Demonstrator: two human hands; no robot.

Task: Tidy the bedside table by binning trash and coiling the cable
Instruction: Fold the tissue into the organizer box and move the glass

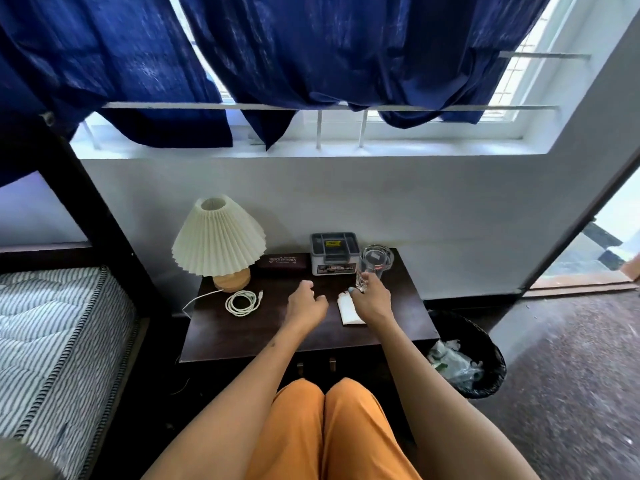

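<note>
On the dark bedside table (242,337) a white cable (241,302) lies coiled near the lamp, one end leading off to the left. My left hand (306,304) hovers over the table's middle, fingers loosely curled and holding nothing. My right hand (372,299) grips the base of a clear drinking glass (370,268), tilted slightly above the table. A folded white paper (348,310) lies flat under and between my hands. A black bin (474,358) lined with a bag and holding crumpled trash stands on the floor to the table's right.
A pleated cream lamp (219,240) stands at the table's back left. Behind it sit a dark glasses case (283,262), a grey box (333,252) and a glass ashtray (382,256). A striped mattress (59,337) lies left; an open doorway is right.
</note>
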